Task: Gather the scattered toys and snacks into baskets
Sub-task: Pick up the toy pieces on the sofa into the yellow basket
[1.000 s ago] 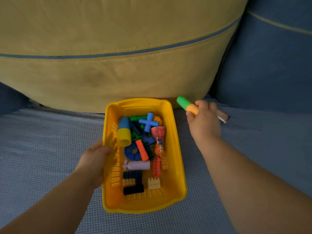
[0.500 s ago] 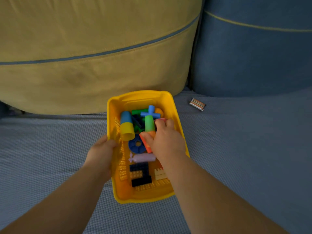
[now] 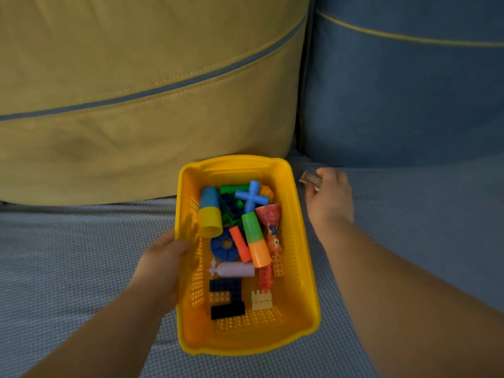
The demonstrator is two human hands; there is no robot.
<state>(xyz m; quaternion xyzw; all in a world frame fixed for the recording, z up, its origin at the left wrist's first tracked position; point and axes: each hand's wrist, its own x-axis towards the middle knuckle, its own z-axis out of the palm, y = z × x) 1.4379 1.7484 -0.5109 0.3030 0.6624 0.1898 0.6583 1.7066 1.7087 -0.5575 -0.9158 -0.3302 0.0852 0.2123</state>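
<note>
Moved out of the yellow basket (image 3: 305, 268) and over to the striped packet (image 3: 309, 178) with the right hand (image 3: 330, 197), green-and-orange tube (image 3: 255, 241) left inside

Gripping the basket's left wall with the left hand (image 3: 161, 263), likely to steady it on the sofa seat (image 3: 68, 255) and keep it close; touching the packet, just beside the far right corner, with the right hand curled, hard to say whether pinched yet

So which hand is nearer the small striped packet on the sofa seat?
Right. The right hand is at the striped packet, fingers touching it; the left hand grips the yellow basket by its left wall, the whole basket between it and the packet.
</note>
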